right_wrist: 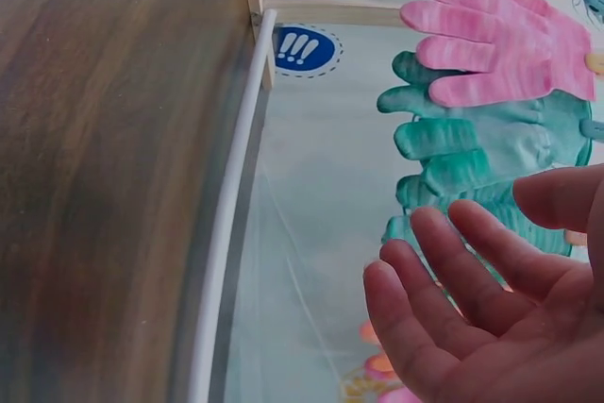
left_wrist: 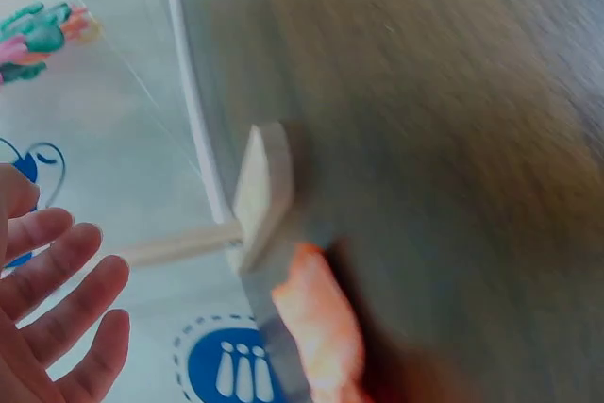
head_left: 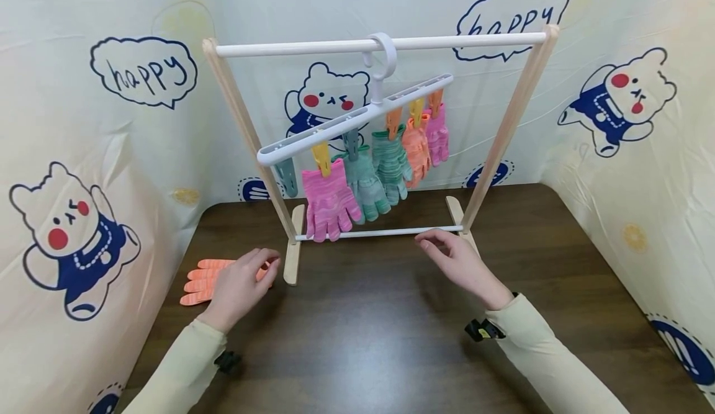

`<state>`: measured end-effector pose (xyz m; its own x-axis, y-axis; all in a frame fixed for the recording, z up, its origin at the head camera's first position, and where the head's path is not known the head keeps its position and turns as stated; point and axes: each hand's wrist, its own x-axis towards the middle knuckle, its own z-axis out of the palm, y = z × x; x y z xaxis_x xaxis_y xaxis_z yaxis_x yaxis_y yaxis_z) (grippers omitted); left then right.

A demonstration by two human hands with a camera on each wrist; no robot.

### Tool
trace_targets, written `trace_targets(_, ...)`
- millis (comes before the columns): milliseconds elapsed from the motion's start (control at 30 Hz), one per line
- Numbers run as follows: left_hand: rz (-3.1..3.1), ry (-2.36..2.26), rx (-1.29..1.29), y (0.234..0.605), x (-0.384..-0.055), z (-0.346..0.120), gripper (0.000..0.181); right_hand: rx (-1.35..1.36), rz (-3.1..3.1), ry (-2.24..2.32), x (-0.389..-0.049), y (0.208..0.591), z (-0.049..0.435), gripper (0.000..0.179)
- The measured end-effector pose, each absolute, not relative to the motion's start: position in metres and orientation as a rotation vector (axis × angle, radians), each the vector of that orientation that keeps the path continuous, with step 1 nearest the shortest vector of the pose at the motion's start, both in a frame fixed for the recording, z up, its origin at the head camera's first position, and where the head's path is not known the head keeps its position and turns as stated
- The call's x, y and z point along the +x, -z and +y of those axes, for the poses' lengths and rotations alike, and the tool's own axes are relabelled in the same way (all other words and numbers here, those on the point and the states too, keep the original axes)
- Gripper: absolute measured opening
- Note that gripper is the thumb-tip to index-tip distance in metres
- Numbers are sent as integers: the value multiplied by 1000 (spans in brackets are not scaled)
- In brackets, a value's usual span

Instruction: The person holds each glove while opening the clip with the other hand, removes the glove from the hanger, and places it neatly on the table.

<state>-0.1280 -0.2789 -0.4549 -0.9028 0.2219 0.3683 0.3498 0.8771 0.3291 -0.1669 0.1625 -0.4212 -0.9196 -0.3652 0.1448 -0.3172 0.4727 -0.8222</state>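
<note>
An orange glove (head_left: 208, 282) lies on the table at the left, partly hidden behind my left hand (head_left: 240, 287). In the left wrist view that hand's fingers (left_wrist: 71, 313) are loosely bent and apart from the glove (left_wrist: 321, 327). My right hand (head_left: 460, 265) hovers near the rack's right foot, its relaxed fingers holding nothing. A white hanger (head_left: 357, 116) hangs tilted from the rack. Clipped along it are a pink glove (head_left: 329, 203), two teal gloves (head_left: 365, 184) (head_left: 391, 162), an orange glove (head_left: 417, 150) and another pink glove (head_left: 438, 131).
A teal clothespin (head_left: 287, 177) at the hanger's left end holds no glove. The rack has wooden side posts (head_left: 511, 128), a white top bar (head_left: 313, 47) and a low white bar (head_left: 402, 231). Printed cloth (head_left: 609, 215) surrounds the brown table (head_left: 357, 339).
</note>
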Motion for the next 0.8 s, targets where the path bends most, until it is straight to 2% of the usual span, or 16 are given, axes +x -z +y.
trace_targets(800, -2508, 840, -464, 414, -136, -234, 17, -807, 2689, 1460, -161, 383, 144, 22)
